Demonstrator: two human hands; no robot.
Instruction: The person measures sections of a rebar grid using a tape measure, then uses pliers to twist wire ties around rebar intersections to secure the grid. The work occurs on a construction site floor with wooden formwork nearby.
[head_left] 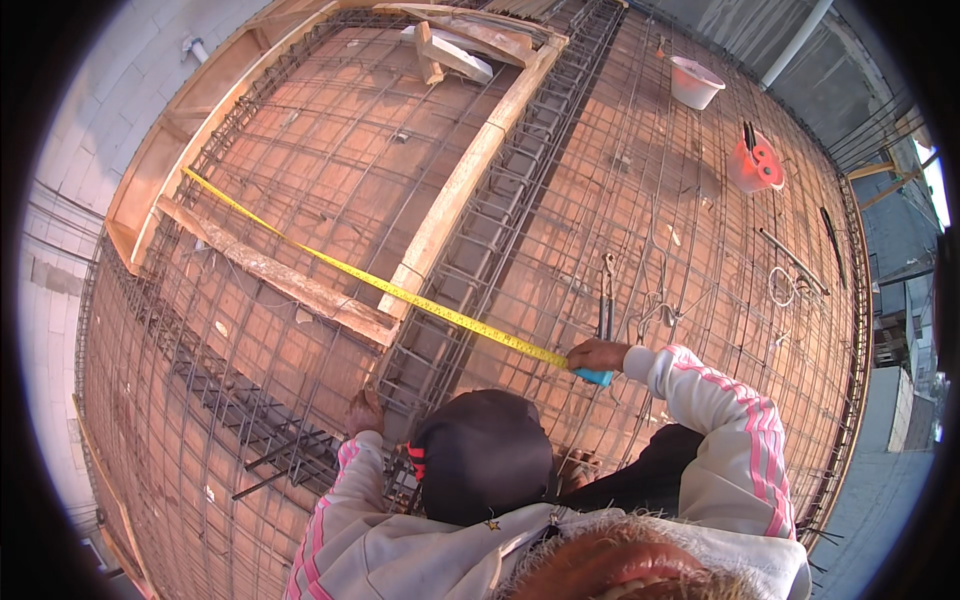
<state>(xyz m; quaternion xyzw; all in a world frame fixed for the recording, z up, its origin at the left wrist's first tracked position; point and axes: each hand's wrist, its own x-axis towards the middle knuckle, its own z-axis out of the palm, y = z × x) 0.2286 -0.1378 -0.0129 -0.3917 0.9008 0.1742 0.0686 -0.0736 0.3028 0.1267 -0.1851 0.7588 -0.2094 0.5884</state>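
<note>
In the head view, I see the right hand [597, 355] with its grip closed around a teal tape measure [596, 379], right of centre above the rebar mesh [560, 290]. The yellow blade [440, 309] stretches to the far left, across the near end of a wooden beam [472, 180]. The left hand [365, 412] is near and left, by the bars; I can't tell whether its grip holds anything. Pliers [604, 305] lie just beyond the right hand.
</note>
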